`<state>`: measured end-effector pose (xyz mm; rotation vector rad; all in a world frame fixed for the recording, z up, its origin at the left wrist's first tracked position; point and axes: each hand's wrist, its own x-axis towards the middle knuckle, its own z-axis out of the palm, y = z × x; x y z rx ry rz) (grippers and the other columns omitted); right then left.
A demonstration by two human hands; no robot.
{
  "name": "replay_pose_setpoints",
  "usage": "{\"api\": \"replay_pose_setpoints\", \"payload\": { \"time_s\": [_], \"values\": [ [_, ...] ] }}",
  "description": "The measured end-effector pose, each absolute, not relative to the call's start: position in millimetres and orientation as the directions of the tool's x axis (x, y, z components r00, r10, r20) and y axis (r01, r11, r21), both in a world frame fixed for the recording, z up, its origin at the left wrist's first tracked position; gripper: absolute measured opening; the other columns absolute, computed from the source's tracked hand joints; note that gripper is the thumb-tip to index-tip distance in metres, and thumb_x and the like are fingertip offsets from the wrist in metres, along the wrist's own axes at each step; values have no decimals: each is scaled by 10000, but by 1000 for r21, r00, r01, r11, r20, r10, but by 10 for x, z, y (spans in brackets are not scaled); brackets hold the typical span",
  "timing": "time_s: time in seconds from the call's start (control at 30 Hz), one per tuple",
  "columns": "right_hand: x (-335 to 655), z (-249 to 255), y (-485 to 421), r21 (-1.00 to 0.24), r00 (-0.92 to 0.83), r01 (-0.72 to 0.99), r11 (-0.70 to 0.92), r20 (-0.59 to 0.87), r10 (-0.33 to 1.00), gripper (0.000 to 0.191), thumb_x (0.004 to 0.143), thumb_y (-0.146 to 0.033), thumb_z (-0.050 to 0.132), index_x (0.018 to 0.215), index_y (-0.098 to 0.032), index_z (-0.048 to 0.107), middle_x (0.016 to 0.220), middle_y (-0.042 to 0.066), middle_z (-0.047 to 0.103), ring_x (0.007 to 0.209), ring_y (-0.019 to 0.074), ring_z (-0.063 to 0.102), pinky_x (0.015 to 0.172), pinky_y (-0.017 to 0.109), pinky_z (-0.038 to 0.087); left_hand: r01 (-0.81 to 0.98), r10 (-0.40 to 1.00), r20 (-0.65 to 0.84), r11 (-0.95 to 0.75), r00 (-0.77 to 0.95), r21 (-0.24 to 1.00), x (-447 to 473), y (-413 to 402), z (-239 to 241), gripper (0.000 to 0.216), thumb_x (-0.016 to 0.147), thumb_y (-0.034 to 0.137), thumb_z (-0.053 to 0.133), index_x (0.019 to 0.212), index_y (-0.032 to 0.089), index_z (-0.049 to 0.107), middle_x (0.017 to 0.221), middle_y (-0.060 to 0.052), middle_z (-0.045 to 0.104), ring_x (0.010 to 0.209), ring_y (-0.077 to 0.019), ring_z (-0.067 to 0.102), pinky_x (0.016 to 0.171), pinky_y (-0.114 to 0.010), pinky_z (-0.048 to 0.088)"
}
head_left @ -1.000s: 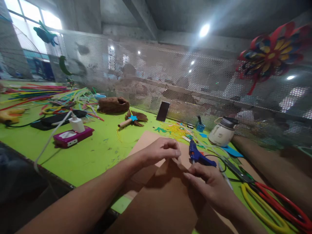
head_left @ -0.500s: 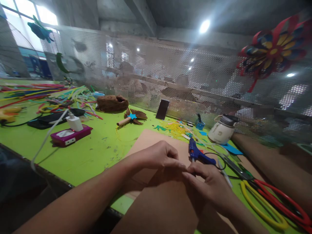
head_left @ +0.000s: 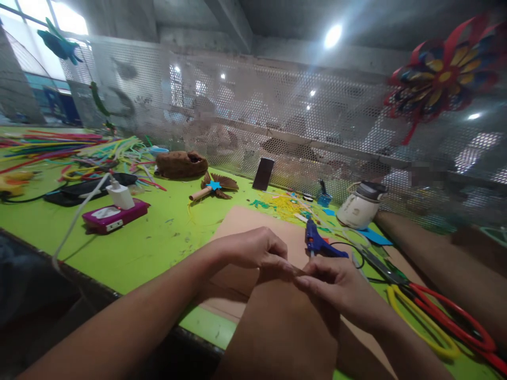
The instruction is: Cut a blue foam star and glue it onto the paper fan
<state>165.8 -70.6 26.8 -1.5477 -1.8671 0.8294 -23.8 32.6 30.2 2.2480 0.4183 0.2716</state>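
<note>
A sheet of brown paper [head_left: 285, 327] hangs from my two hands over the front of the table. My left hand [head_left: 257, 250] pinches its upper edge, fingers curled. Close beside it, my right hand [head_left: 335, 279] grips the same edge between thumb and fingers. Under my hands a larger, paler brown sheet [head_left: 247, 221] lies flat. A blue glue gun [head_left: 317, 240] rests just behind my right hand. Scissors [head_left: 428, 316] with one yellow and one red handle lie to the right of that hand.
On the green table [head_left: 158, 253] stand a purple power strip [head_left: 114, 215], a brown pouch [head_left: 182, 164] and a white jar [head_left: 360, 206]. A brown pleated paper figure [head_left: 217, 184] lies near yellow scraps [head_left: 283, 205]. A perforated screen [head_left: 253, 105] borders the back.
The brown paper has swung slightly to the right below my hands. Both hands keep their pinch on its edge, a little closer together.
</note>
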Motion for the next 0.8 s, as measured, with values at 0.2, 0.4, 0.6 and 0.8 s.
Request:
{"api": "replay_pose_setpoints", "payload": {
  "time_s": [0.2, 0.4, 0.6, 0.8],
  "values": [
    [1802, 191, -624, -851, -235, 516, 95, -34, 971, 247, 746, -389, 637, 803, -151, 673, 700, 4, 587, 649, 127, 496, 569, 229, 352, 136, 286, 12, -493, 958, 859, -212, 374, 227, 249, 733, 279, 671, 945, 155, 632, 750, -17, 663, 635, -106, 559, 562, -190, 394],
    [1793, 105, -576, -731, -177, 665, 150, 40, 983, 302, 709, -339, 670, 954, -163, 678, 582, -34, 518, 550, 117, 458, 495, 225, 329, 215, 364, 26, -604, 931, 768, -153, 415, 174, 143, 800, 155, 523, 805, 131, 664, 641, 17, 588, 584, -84, 487, 553, -182, 357],
    [1707, 20, -548, -604, -250, 730, 320, 200, 947, 210, 800, -224, 524, 877, -124, 690, 815, 73, 685, 739, 177, 596, 661, 264, 432, 277, 400, -46, -544, 916, 792, -172, 496, 90, 172, 797, 220, 517, 766, 128, 659, 584, 20, 545, 539, -86, 470, 533, -190, 368],
    [1743, 28, -519, -600, -249, 731, 324, 207, 946, 199, 803, -226, 508, 711, -137, 661, 662, 30, 631, 615, 143, 542, 561, 236, 415, 295, 384, -88, -522, 919, 801, -233, 616, -14, 189, 737, 238, 567, 597, 125, 625, 510, 17, 504, 492, -89, 444, 505, -215, 344]
  ]
}}
